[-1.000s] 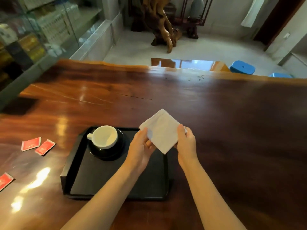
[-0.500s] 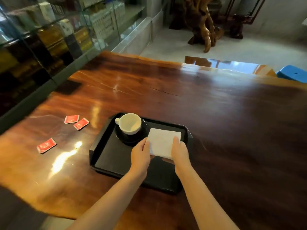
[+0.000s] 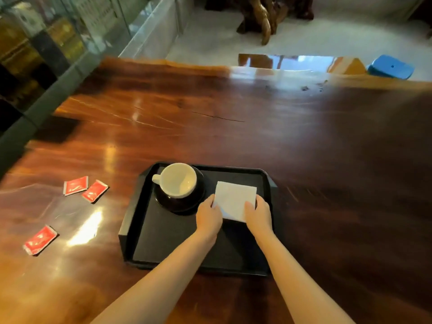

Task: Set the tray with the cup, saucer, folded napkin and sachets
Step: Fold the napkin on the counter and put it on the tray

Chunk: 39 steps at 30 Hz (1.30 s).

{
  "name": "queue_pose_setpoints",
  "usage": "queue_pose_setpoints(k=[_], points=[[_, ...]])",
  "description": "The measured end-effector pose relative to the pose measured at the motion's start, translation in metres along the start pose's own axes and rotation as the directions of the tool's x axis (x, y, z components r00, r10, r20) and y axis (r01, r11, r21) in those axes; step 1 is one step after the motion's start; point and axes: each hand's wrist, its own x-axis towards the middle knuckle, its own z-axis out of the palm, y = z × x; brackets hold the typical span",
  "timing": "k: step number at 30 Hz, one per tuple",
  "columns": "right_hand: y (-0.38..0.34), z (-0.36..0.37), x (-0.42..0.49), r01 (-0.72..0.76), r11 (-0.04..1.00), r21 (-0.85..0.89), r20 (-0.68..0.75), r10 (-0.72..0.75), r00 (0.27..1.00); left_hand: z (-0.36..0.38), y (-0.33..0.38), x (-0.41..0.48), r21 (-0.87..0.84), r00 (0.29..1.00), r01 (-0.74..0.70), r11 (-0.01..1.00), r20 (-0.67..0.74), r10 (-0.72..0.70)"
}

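Note:
A black tray lies on the glossy wooden table. In its far left corner a white cup stands on a black saucer. To the right of the saucer a folded white napkin lies flat on the tray floor. My left hand pinches its near left edge and my right hand holds its near right corner. Three red sachets lie on the table left of the tray: two together and one nearer me.
A glass display case with boxed goods runs along the table's left side. Beyond the far edge are a white floor, a carved wood root and a blue stool. Bare table stretches to the right of the tray.
The napkin, held up in the air a second ago, now lies flat on the tray beside the saucer, both hands still on it. The view shifted so the tray sits more central.

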Motion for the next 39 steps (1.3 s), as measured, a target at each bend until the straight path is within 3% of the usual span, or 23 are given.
queue_pose_setpoints(k=[4,10,13,16,19,22,30,39], points=[[-0.004,0.013,0.026,0.044,0.995,-0.09,-0.021,-0.046,0.999,0.009,0.001,0.031,0.154,0.989,-0.145,0.977,-0.01,0.149],[0.005,0.029,0.035,0.021,0.972,-0.234,-0.04,-0.031,0.999,0.02,-0.037,0.049,0.409,0.984,-0.179,0.895,0.08,0.16],[0.011,0.033,0.028,0.038,0.953,-0.3,-0.075,-0.063,0.995,0.019,-0.045,0.043,0.538,0.963,-0.267,0.8,0.124,0.238],[0.015,0.032,0.028,0.142,0.934,-0.328,-0.112,-0.187,0.976,0.019,-0.048,0.047,0.58,0.86,-0.501,0.643,0.248,0.446],[0.016,0.029,0.04,0.306,0.809,-0.501,0.008,-0.35,0.937,0.027,-0.05,0.066,0.643,0.767,-0.616,0.455,0.359,0.532],[0.022,0.025,0.052,0.41,0.603,-0.684,0.219,-0.367,0.904,0.032,-0.057,0.082,0.717,0.771,-0.605,0.346,0.42,0.48],[0.035,0.026,0.054,0.417,0.536,-0.734,0.279,-0.321,0.905,0.032,-0.067,0.09,0.73,0.763,-0.61,0.31,0.435,0.477],[0.028,0.025,0.05,0.391,0.487,-0.781,0.259,-0.317,0.912,0.022,-0.058,0.086,0.672,0.753,-0.644,0.366,0.473,0.457]])
